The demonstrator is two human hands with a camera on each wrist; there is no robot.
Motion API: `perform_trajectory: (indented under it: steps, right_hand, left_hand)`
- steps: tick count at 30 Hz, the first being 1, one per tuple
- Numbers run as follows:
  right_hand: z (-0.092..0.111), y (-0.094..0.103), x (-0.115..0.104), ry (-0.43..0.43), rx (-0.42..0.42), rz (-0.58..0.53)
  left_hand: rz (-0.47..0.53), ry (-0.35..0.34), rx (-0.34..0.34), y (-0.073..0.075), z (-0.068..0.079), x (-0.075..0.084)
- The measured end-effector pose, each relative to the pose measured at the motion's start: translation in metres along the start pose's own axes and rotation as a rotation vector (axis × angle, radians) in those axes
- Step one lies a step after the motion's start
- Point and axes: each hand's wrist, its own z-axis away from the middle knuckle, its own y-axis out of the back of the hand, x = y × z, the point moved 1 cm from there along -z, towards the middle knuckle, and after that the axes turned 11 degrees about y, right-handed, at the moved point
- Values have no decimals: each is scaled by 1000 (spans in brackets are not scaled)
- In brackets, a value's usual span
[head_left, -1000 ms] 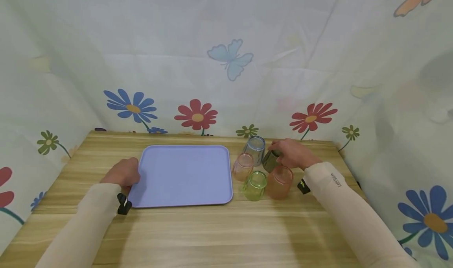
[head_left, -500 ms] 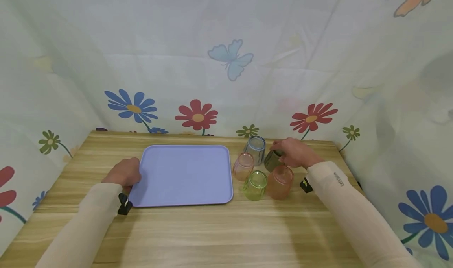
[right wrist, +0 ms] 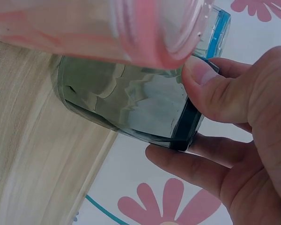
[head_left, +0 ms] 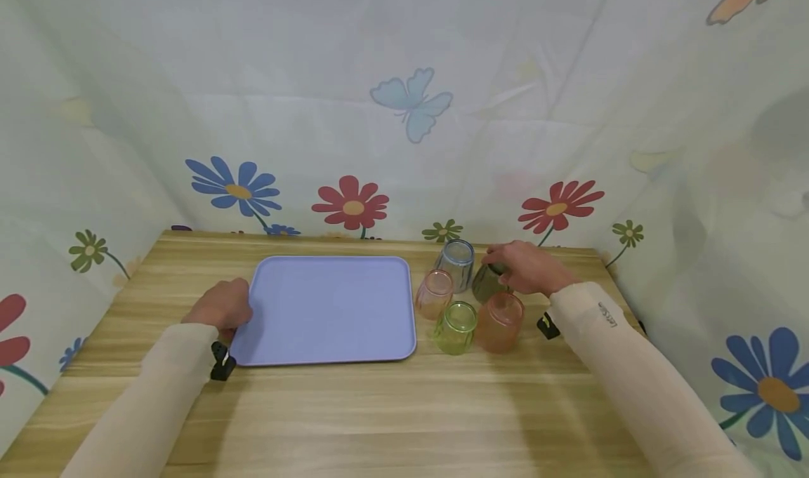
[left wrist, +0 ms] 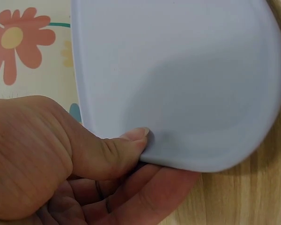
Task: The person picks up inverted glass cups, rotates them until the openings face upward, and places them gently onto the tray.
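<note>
My left hand (head_left: 218,306) grips the near-left edge of a lavender tray (head_left: 331,309). In the left wrist view the thumb lies over the tray's rim and the fingers are beneath it. At the right, my right hand (head_left: 527,267) holds a dark grey-green drinking glass (right wrist: 131,103) by its base end, the glass standing mouth down. Close around it are a blue glass (head_left: 456,267), a pink glass (head_left: 434,295), a green glass (head_left: 456,328) and an orange glass (head_left: 501,323), all bottom up. The orange glass hides part of the dark one in the right wrist view.
Wood-grain table (head_left: 354,422) beneath everything. A white curtain (head_left: 303,113) printed with flowers and butterflies rises right behind the table's back edge and along both sides.
My right hand has shifted slightly to the right, and the dark glass with it. The left hand, the tray and the other glasses stay in place.
</note>
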Motion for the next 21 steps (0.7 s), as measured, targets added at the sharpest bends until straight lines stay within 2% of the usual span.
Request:
perform_trajectory:
  steps: [21]
  right_hand:
    - [0, 10, -3, -8, -33, 9]
  left_hand:
    - [7, -8, 0, 1, 1, 0]
